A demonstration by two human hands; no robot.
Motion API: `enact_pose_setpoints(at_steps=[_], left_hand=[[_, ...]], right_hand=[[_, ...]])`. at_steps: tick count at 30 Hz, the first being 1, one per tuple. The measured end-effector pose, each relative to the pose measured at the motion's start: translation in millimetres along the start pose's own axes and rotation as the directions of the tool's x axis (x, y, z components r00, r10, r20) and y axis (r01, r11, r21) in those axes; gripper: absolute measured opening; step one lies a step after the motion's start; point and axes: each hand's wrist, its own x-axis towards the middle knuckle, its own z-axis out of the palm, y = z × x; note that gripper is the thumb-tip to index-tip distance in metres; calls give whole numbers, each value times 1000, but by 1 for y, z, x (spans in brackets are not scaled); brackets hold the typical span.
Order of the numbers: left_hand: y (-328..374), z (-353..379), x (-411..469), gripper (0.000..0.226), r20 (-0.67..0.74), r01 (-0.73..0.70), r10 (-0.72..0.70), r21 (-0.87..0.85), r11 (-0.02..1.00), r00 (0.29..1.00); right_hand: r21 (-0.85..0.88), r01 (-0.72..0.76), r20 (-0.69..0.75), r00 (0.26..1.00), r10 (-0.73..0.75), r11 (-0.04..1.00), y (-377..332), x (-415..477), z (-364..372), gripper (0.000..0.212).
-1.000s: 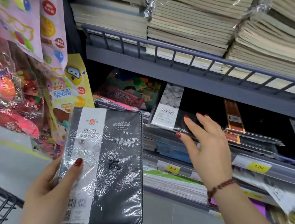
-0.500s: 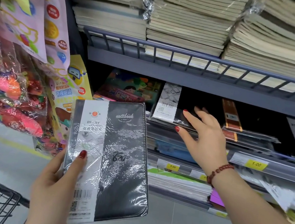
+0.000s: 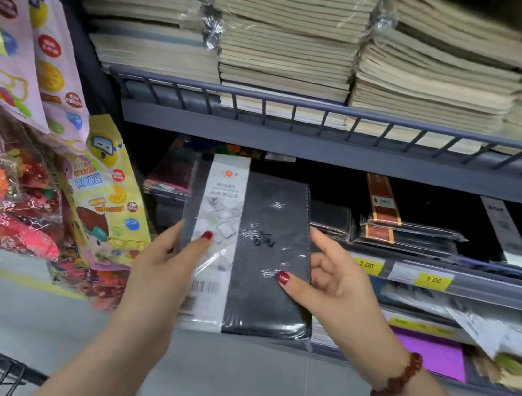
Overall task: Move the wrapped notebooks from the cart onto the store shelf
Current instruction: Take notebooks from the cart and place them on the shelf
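Fingers (image 3: 323, 245) of left hand (image 3: 159, 270) and right hand (image 3: 340, 289) half-hidden behind wrapped notebook (image 3: 273, 219)

The 2 forearms (image 3: 116, 355) are bare. The left hand (image 3: 159, 270) and the right hand (image 3: 336, 295) each show 1 thumbnail (image 3: 207, 235) lacquered glossy dark red. A dark red round-bead bracelet (image 3: 398, 378) rings the right wrist, at 4 o'clock.

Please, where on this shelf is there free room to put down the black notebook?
Likeliest is the dark gap under the grey rail, above the low black stack, between the wrapped notebook and the brown-banded pile. The top shelf's beige stacks are packed tight, and toy bags crowd the left side.
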Motion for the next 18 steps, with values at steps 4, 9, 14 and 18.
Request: enact_pose_setpoints(at_steps=[4,9,14,18], left_hand=[[1,8,4,50,193,-19,14,24,1000,981],[-1,-2,8,95,462,-156,91,104,982,882],[-2,4,22,82,400,-354,247,221,909,883],[7,15,43,94,351,-393,275,329,859,895]], right_hand=[[66,12,-221,975,3,998,-5,-2,-15,42],[10,26,-109,994,-25,1000,-8,-12,-31,65],[-270,163,-87,978,-192,949,1,-14,-35,65],[-392,208,-162,943,-289,896,-4,1,-37,56]])
